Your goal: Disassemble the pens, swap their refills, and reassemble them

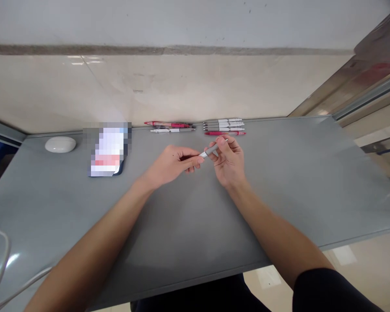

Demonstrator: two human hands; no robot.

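Between my two hands, a white pen with a grey grip [211, 150] is held above the table, tilted up to the right. My left hand [178, 162] pinches its white barrel, part of which is hidden by the fingers. The fingers of my right hand [229, 160] close around the grey grip near the metal tip. Just beyond my hands lie two groups of pens: red and white pens [172, 130] on the left, and on the right several white pens [224, 123] with a red pen [225, 133] nearest me.
A phone [108, 149], blurred out, lies to the left on the grey table [188, 229]. Farther left is a white computer mouse [60, 144]. A white cable [26, 284] runs along the lower left. The tiled wall [195, 86] borders the table's far edge.
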